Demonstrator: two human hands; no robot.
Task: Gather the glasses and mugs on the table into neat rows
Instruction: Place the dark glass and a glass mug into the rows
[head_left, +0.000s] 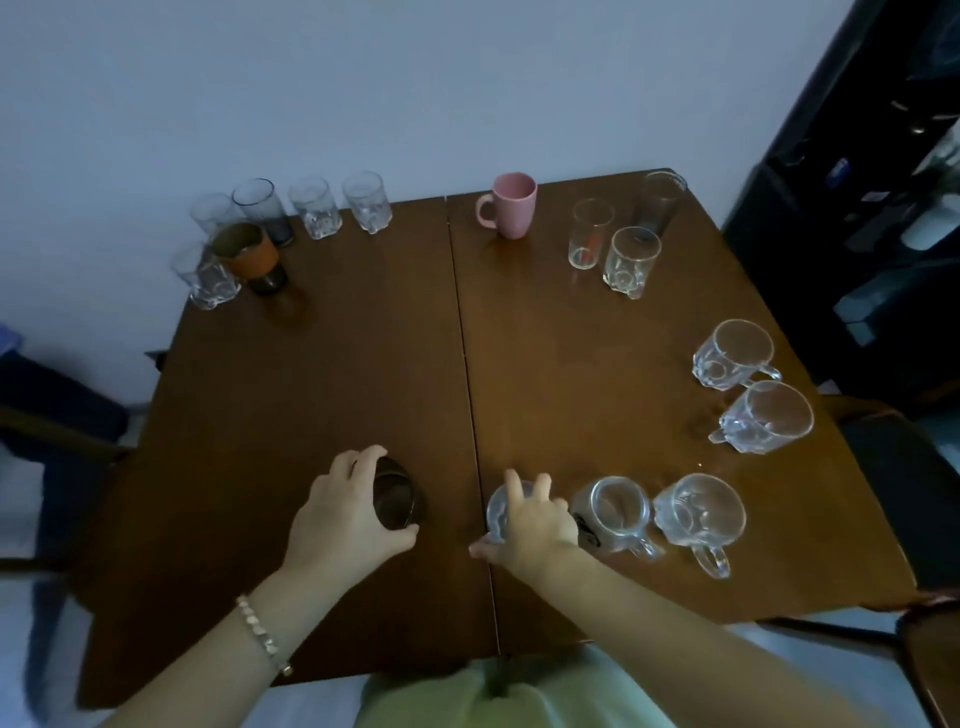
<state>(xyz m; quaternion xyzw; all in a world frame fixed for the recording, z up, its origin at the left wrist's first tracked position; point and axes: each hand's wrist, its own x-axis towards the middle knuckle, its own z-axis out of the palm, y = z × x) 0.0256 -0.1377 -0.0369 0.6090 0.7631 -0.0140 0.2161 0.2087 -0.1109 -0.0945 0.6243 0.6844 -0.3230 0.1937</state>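
My left hand (343, 512) grips a dark glass (397, 493) standing near the front middle of the brown table (322, 374). My right hand (535, 522) is closed over a clear glass mug (498, 506) just right of the table's seam. Two more clear mugs (618, 512) (698, 512) stand in line to its right. Another pair of clear mugs (735, 353) (766, 415) sits at the right edge. A pink mug (511, 205) stands at the back middle. Clear tumblers (631, 254) cluster at the back right. Several glasses (314, 208), one with an orange band (249, 257), crowd the back left corner.
The table stands against a pale wall. A dark cabinet (883, 208) rises to the right. Dark chairs stand at the left (57, 405) and at the right (904, 478). The table's middle is bare wood.
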